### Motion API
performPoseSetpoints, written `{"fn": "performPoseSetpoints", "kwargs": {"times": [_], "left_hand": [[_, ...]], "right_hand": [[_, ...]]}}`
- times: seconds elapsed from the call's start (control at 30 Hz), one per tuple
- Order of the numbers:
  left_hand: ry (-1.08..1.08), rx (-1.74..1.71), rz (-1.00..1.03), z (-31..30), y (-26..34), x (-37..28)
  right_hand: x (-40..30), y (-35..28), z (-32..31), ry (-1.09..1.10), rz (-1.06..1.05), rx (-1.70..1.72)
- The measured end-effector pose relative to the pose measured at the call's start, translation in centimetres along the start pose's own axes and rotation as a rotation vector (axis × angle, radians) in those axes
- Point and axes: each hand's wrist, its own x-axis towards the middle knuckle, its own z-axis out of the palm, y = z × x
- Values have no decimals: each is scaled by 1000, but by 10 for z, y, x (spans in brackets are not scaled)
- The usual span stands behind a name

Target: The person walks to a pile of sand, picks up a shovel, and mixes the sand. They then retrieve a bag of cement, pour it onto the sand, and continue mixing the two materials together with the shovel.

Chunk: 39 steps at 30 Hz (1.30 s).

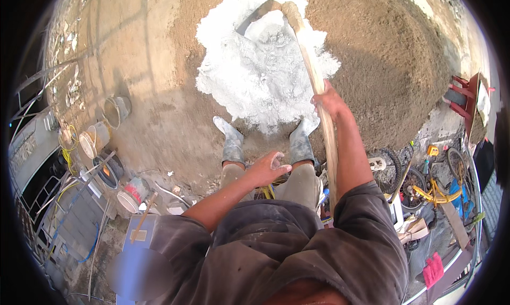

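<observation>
My right hand (330, 100) grips the wooden handle of a hoe (309, 62), which runs back along my right forearm. Its metal blade (255, 17) rests at the far side of a heap of white powder (223, 62), greyer in the middle. Under and around the powder spreads a mound of brown sand (382, 78), largest on the right. My left hand (269, 169) is held in front of my thighs, fingers curled loosely apart, with nothing in it. Both of my boots (233, 141) are dusted white and stand at the powder's near edge.
Several buckets (118, 110) stand or lie on the left. A red wheelbarrow (472, 102) is at the far right. Nearer on the right lie a yellow bicycle (438, 195) and a pink cloth (433, 270). Metal railings (44, 185) line the left side, with a blue box (139, 229) close by.
</observation>
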Motion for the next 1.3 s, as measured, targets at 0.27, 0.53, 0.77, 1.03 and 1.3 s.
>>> {"fn": "performPoseSetpoints", "kwargs": {"times": [0.27,0.53,0.77,1.03,1.3], "left_hand": [[-118,-1003,369,63,75,33],[-523,-742,-7,130,67,-8],[-683,-648,60,129,50,11],[-324,-331,293,92,131,31],[-378,-435,259,101,141,106]], "right_hand": [[82,-45,33,-139,-4,208],[-22,63,14,-41,183,158],[-51,60,-12,209,52,182],[-56,-28,-94,428,-250,395],[-52,-39,-158,722,-397,238]]}}
